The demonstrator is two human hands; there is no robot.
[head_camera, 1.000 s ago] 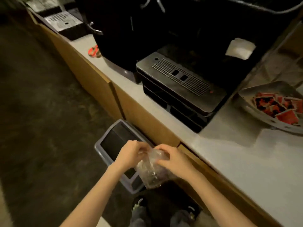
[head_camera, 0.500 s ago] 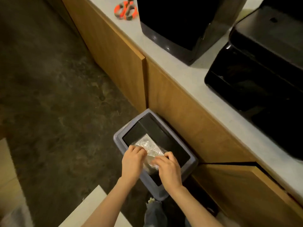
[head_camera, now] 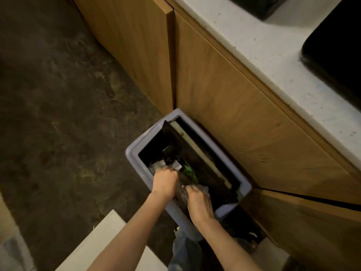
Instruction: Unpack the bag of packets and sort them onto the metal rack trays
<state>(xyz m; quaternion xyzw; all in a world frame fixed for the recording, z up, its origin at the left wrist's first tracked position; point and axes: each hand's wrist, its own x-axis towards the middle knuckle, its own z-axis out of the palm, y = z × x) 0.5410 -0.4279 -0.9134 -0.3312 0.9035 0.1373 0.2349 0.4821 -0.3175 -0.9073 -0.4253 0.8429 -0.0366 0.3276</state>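
- Head view is looking down on both hands pushing a crumpled clear plastic bag (head_camera: pixel 181 192) into the grey rectangular plastic bin (head_camera: pixel 134 151) standing against the wooden cabinet doors (head_camera: pixel 224 98).
- The left hand (head_camera: pixel 165 181) is curling its fingers over the plastic; the right hand (head_camera: pixel 199 204) is gripping it too.
- The bag is sitting half inside the opening, between the hands.
- Pressing it below the rim before letting go is likely the sound way, so it cannot spring back out.
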